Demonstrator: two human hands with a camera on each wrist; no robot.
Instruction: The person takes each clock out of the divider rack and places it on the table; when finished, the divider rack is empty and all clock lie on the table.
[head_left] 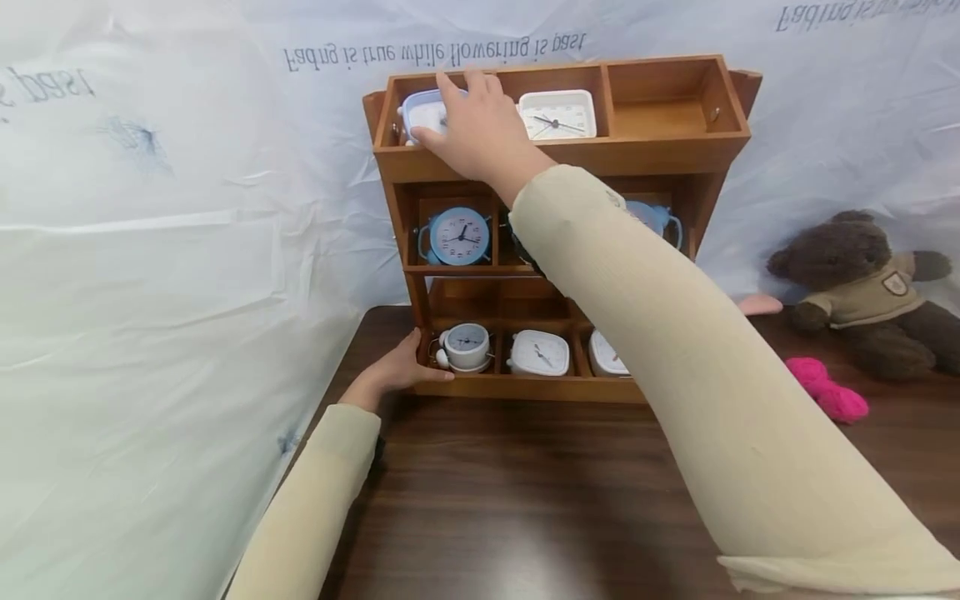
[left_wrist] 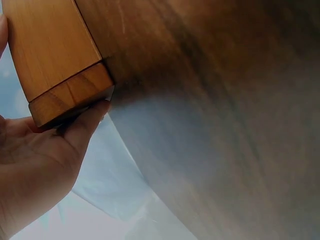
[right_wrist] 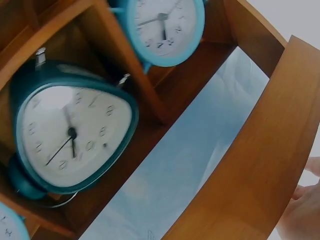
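My right hand reaches into the top left compartment of a wooden shelf rack. Its thumb and fingers hold a pale lavender-blue alarm clock, partly hidden beneath them. Beside it lies a white rectangular clock. At the rack's lower left corner, my left hand grips the wood, thumb along the front; the left wrist view shows this wooden corner between thumb and fingers. The middle tier bears a light-blue round clock and a teal rounded-triangle clock, which my right forearm mostly covers in the head view.
White clocks stand in the bottom tier: a round one, a squarish one and another partly behind my sleeve. Right of the rack, a brown teddy bear and pink yarn balls sit on the dark wooden table.
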